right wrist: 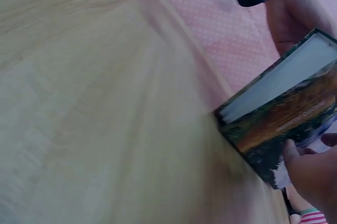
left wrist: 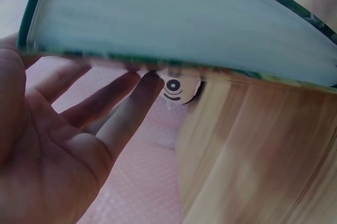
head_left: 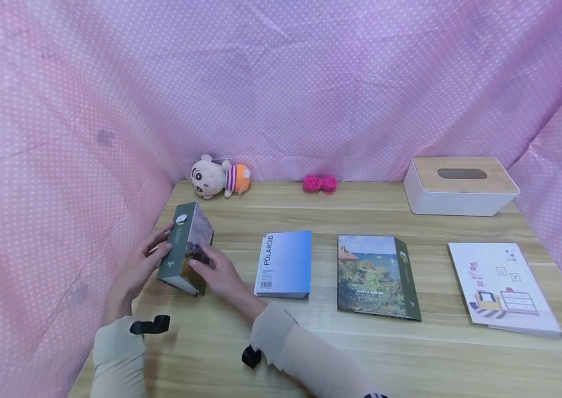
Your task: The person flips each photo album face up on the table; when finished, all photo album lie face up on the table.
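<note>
At the left of the table, a thick photo album (head_left: 181,251) stands tilted, its green spine turned up and its painted cover facing right. My left hand (head_left: 139,265) holds it from the left at the spine; in the left wrist view, fingers (left wrist: 131,103) touch one cover beneath the white page edges. My right hand (head_left: 221,276) rests its thumb and fingers on the painted cover. In the right wrist view the thumb (right wrist: 292,153) lies on the dark part of that cover. Part of the right hand is cut off there.
A blue POLAROID album (head_left: 288,265), a second painted album (head_left: 370,276) and a white illustrated book (head_left: 502,287) lie in a row to the right. Along the back are a plush toy (head_left: 216,177), pink yarn (head_left: 319,183) and a tissue box (head_left: 460,188). Pink dotted cloth (head_left: 281,94) surrounds the table.
</note>
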